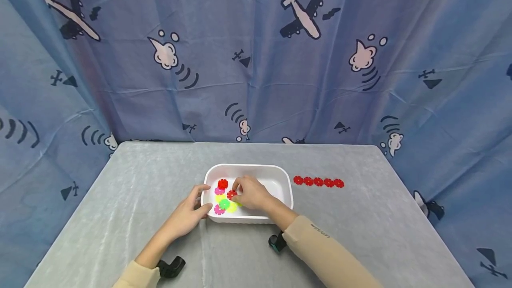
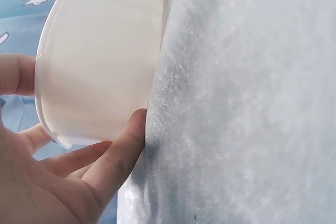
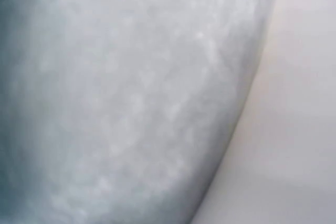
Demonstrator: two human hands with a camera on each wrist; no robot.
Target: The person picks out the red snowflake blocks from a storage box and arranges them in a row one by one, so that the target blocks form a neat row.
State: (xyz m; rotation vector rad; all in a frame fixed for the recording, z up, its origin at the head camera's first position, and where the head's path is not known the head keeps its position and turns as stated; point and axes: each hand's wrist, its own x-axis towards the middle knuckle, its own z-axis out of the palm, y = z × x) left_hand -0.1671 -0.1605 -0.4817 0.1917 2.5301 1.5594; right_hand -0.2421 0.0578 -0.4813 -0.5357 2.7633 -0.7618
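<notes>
A white plastic tray holds several notched plastic discs: a red disc, pink discs, yellow ones and a green disc. My left hand grips the tray's left end; in the left wrist view its fingers lie against the outer wall. Inside the tray, my right hand pinches another red disc between thumb and fingers. The right wrist view shows only grey cloth and the tray's pale wall, with the hand out of sight.
A straight row of several red discs lies on the grey cloth-covered table, right of the tray. Behind the table hangs a blue curtain with printed planes. Dark wrist-camera mounts sit under both wrists.
</notes>
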